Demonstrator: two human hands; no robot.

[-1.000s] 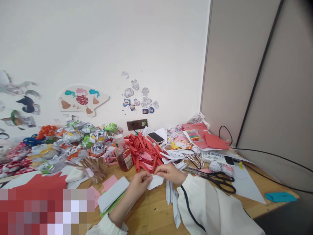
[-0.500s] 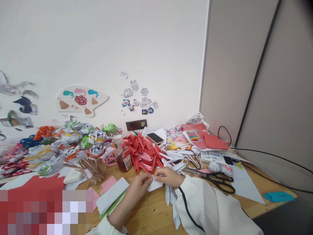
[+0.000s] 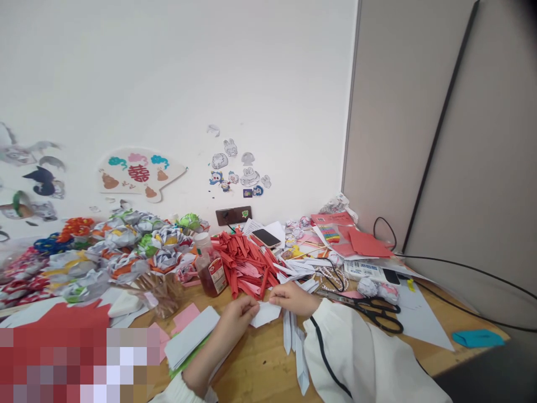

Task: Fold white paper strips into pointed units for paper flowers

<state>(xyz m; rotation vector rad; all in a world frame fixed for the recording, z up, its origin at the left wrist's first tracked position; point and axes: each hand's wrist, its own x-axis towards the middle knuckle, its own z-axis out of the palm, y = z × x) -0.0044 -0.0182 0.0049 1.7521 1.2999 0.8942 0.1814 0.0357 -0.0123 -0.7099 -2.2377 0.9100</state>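
Note:
A small sheet of white paper is held just above the wooden table, its top corners showing folds. My left hand pinches its left edge between thumb and fingers. On the opposite edge, my right hand grips the paper with closed fingertips. Folded white paper strips lie beneath and beside my right wrist. To the left of my left forearm sits a stack of white paper with green sheets under it. Beyond my hands is a heap of folded red paper strips.
A bottle of reddish-brown liquid stands behind my left hand. Black-handled scissors lie to the right, near a pearl string. A phone rests behind the red heap. Crumpled paper flowers fill the back left; black cables cross the right.
My hands have moved slightly apart, the right one a little up and to the right. More of the white paper shows between them.

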